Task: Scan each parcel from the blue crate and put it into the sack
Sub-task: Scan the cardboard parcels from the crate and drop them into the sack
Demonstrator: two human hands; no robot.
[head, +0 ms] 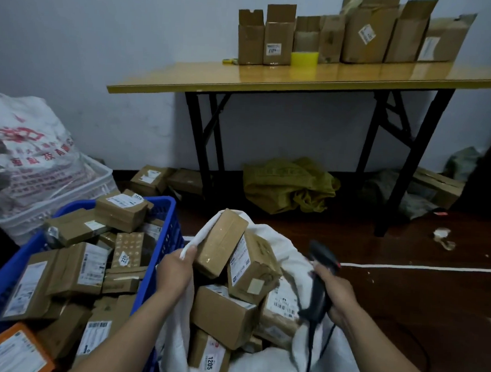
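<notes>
- The tall white woven sack stands open just right of the blue slatted plastic crate, touching its wall. This probably keeps each parcel's trip from one to the other short.
- The crate is heaped with brown taped cardboard parcels, many with their white labels facing up, which would make them easy to scan. With so many left in the crate, the task looks well short of finished.
- The sack is filled close to its mouth with more cardboard parcels. A long brown taped parcel leans tilted at the far-left lip, topmost of the pile.
- The left hand has its fingers curled round the sack's left rim, the thumb pinching a fold of white cloth — seemingly to keep the mouth wide and upright. It lies just beside the long parcel; I cannot tell whether it also bears on it.
- The right hand is wrapped round the grip of a black corded handheld barcode scanner. The scanner's head points up and away over the sack's right rim, and as far as I can judge it is aimed at no label.
- Behind, a yellow-topped folding worktop carries a row of opened cardboard boxes.
</notes>
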